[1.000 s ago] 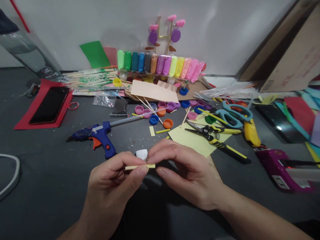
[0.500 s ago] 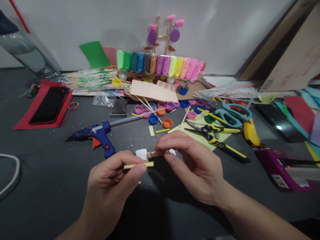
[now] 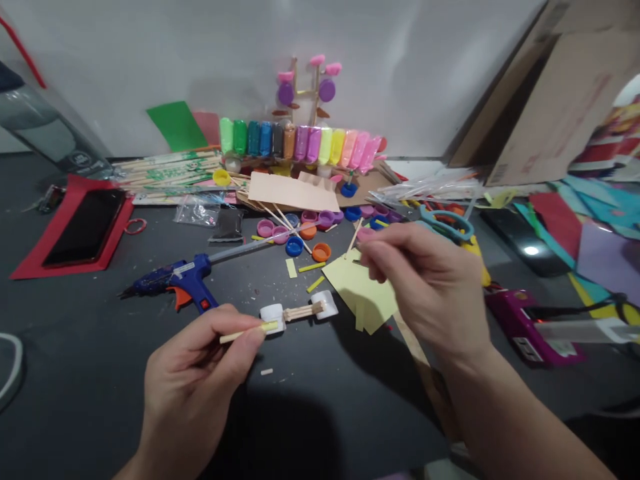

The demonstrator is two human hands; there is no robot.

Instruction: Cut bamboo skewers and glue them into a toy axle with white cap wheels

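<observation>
My left hand [image 3: 200, 387] pinches a thin wooden stick [image 3: 233, 338] between thumb and forefinger, with yellow paper [image 3: 270, 327] around its far end. Just behind that end lies a small piece of bundled sticks [image 3: 303, 311] with a white block [image 3: 326, 305] at each end. My right hand [image 3: 425, 287] is raised over the sheet of yellow paper [image 3: 367, 297], its fingers curled together. Whatever they hold, if anything, is hidden. A small dark tip [image 3: 356, 261] shows beside the fingers; the rest of it is covered by the hand.
A blue glue gun [image 3: 195, 277] lies at the left. Behind are bottle caps [image 3: 295, 247], clay packets [image 3: 301, 143] and teal scissors [image 3: 445, 223]. At the right are a purple device [image 3: 525, 327] and a dark phone [image 3: 525, 247]. A bottle [image 3: 55, 127] stands back left.
My right hand has moved right and back, away from the stick piece and over the yellow paper, covering where the pliers lay. My left hand keeps the stick. The view has shifted slightly.
</observation>
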